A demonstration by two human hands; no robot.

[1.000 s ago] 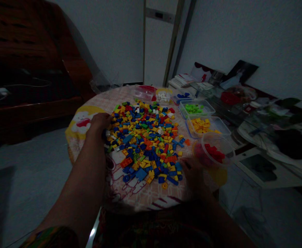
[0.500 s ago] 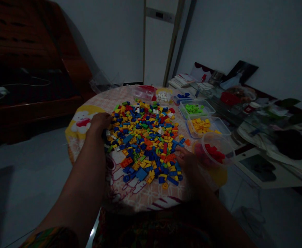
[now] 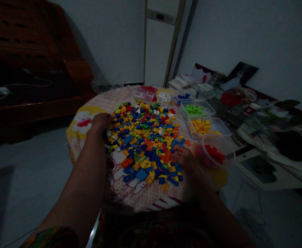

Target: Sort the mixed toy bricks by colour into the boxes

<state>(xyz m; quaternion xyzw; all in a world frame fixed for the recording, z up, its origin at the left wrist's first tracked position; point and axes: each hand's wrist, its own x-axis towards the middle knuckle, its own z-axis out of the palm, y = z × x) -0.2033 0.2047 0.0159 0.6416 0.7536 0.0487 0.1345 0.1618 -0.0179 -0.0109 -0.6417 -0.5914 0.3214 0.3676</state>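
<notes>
A wide pile of mixed toy building bricks (image 3: 143,125) covers the middle of the round table. At the pile's left edge rests my left hand (image 3: 101,122), back up, its fingertips curled down and too dark to make out. My right hand (image 3: 184,157) is at the right side of the pile, fingers bent and drawn together. Its fingertips are at an orange brick (image 3: 167,156), which stands tilted among blue and yellow pieces. A red brick (image 3: 164,147) lies just beyond it.
Along the table's right side stand clear tubs: one with red bricks (image 3: 214,154), one with yellow bricks (image 3: 202,126), one with green bricks (image 3: 194,109). Blue pieces (image 3: 184,96) and white pieces (image 3: 163,97) sit farther back. A cluttered glass table (image 3: 218,98) adjoins at right.
My right hand has shifted slightly left, toward the pile. The orange brick at its fingertips has turned from lying crosswise to pointing away from me. My left hand stays in place.
</notes>
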